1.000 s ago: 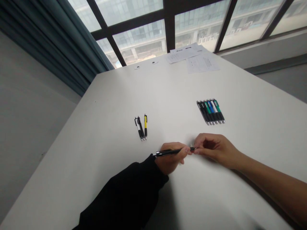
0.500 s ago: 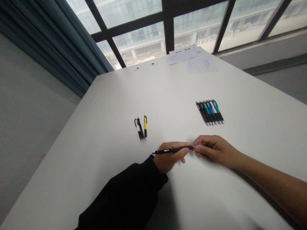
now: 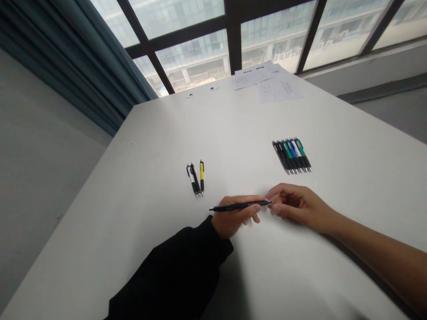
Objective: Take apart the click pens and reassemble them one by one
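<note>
Head view, nearest first. Left hand [image 3: 231, 220], emerging from a black sleeve [image 3: 173, 271]: grasping a slim black click pen [image 3: 240, 206], barrel held level across the fingers, metal tip pointing right. Right hand [image 3: 298, 205], bare forearm, fingers loosely curved: fingertips [image 3: 271, 199] just at the pen's tip end; pinch or mere contact cannot be told. Both hands low over a white table [image 3: 233, 129], close together.

Further out, lying on the table: at left, a small group of three pens [image 3: 195, 179], one with a yellow barrel; at right, a tight row of pens [image 3: 292, 156] with black, green, blue and white barrels, side by side. Far edge: loose printed papers [image 3: 279, 89]. Beyond: a dark-framed window [image 3: 196, 53] and a blue-grey curtain [image 3: 66, 58].
</note>
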`<state>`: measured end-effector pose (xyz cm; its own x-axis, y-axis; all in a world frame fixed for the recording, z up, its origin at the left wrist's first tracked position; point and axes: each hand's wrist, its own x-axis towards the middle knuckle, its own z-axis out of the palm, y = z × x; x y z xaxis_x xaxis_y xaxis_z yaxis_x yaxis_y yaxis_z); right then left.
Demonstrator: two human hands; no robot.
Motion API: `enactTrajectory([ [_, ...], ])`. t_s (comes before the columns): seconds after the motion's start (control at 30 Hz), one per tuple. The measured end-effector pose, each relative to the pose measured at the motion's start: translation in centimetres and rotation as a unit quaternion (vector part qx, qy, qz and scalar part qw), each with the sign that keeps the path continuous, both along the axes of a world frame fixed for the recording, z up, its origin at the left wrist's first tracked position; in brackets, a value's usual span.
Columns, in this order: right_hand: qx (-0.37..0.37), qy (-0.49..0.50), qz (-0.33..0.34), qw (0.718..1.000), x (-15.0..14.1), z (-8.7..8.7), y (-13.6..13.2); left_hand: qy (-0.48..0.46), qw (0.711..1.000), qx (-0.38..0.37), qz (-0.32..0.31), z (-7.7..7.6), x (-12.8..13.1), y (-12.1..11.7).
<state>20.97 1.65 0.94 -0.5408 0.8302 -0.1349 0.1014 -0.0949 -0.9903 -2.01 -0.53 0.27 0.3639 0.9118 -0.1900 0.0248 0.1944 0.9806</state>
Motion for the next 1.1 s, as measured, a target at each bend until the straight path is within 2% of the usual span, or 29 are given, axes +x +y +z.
enactTrajectory([
  [0.1, -0.017, -0.039, 0.017, 0.999, 0.0, 0.3, 0.0, 0.011, 1.000, 0.019, -0.002, 0.1, 0.0, -0.1],
  [0.27, -0.013, -0.039, -0.009, 0.999, -0.2, 0.5, 0.0, 0.002, 1.000, 0.018, 0.014, 0.0, 0.2, -0.1],
  [0.4, -0.022, -0.008, -0.030, 0.999, -0.3, 0.3, -0.1, -0.048, 0.998, -0.014, 0.036, -0.2, 0.3, 0.0],
  [0.57, 0.001, 0.010, -0.044, 0.999, -0.1, 0.3, 0.0, -0.118, 0.990, -0.038, 0.061, -0.5, 0.2, 0.2],
  [0.83, 0.044, -0.016, -0.045, 0.998, 0.3, 0.2, 0.0, -0.241, 0.960, -0.111, 0.094, -0.2, 0.7, 0.1],
  [0.9, 0.067, -0.038, -0.048, 0.996, 0.4, 0.1, 0.2, -0.260, 0.954, -0.117, 0.094, -0.1, 0.7, 0.1],
  [0.97, 0.127, -0.100, -0.047, 0.986, 0.5, -0.1, 0.6, -0.268, 0.951, -0.118, 0.096, -0.1, 0.7, 0.2],
  [1.1, 0.286, -0.237, -0.030, 0.928, 0.5, -0.2, 1.3, -0.251, 0.955, -0.118, 0.100, 0.1, 0.8, 0.2],
])
